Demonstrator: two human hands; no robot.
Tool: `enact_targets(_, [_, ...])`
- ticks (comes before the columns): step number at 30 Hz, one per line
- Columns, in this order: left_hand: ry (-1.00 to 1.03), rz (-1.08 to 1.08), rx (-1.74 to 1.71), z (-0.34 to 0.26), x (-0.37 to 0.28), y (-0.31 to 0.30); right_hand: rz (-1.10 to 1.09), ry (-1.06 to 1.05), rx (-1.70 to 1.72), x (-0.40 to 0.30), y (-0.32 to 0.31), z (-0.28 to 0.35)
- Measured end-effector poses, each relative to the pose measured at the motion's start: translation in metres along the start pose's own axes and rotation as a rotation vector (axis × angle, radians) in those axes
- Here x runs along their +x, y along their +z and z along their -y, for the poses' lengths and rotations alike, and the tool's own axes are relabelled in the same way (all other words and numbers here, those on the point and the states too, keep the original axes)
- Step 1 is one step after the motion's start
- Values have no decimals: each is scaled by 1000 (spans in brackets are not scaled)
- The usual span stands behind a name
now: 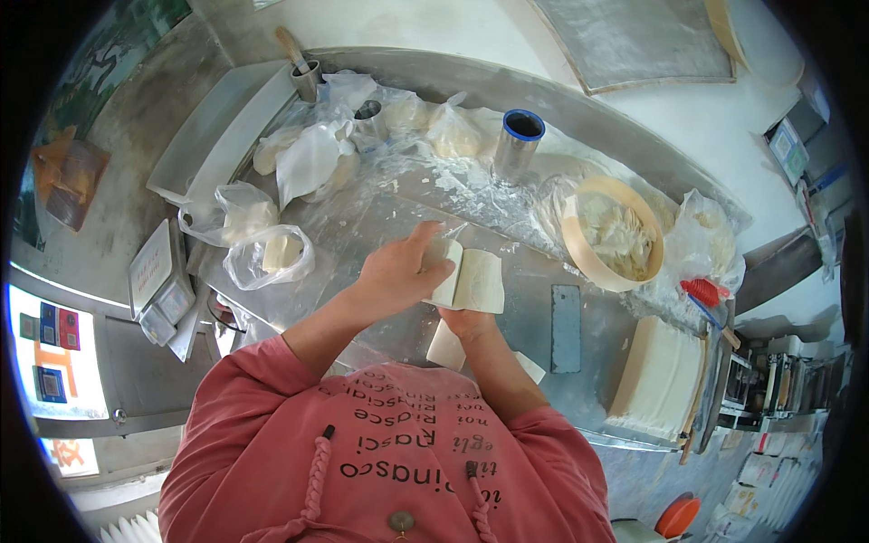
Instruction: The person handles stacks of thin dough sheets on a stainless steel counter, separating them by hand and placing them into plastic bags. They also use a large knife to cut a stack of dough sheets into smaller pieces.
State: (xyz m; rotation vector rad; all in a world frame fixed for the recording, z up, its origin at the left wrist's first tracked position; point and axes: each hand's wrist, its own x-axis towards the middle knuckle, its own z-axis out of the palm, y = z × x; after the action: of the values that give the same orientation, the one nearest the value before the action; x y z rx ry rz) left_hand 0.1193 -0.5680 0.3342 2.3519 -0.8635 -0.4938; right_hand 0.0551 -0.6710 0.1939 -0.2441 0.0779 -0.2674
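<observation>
A stack of pale dough wrappers (480,282) lies parted in two, like an open book, above the steel worktop. My left hand (405,270) grips its left part, thumb on top. Under the right part is my right hand (468,322), supporting the stack, its fingers mostly hidden. Beneath my right wrist more dough wrappers (446,346) show on the worktop. A flat grey metal bar (565,329) rests to the right. At the left, an open plastic bag (299,275) holds a pale block of wrappers.
A round wooden-rimmed sieve (576,237) with dough scraps stands at the back right, near a blue-rimmed metal canister (517,146). A long stack of dough sheets (655,380) lies at the right edge. Floury bags line the back; a scale (163,292) sits left.
</observation>
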Motion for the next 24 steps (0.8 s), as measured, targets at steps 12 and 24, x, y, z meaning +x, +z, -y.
enact_targets(12, [599, -229, 190, 9, 34, 31, -22, 43, -64, 15, -13, 9])
enact_targets(24, [571, -101, 61, 17, 55, 41, 18, 119, 72, 25, -44, 18])
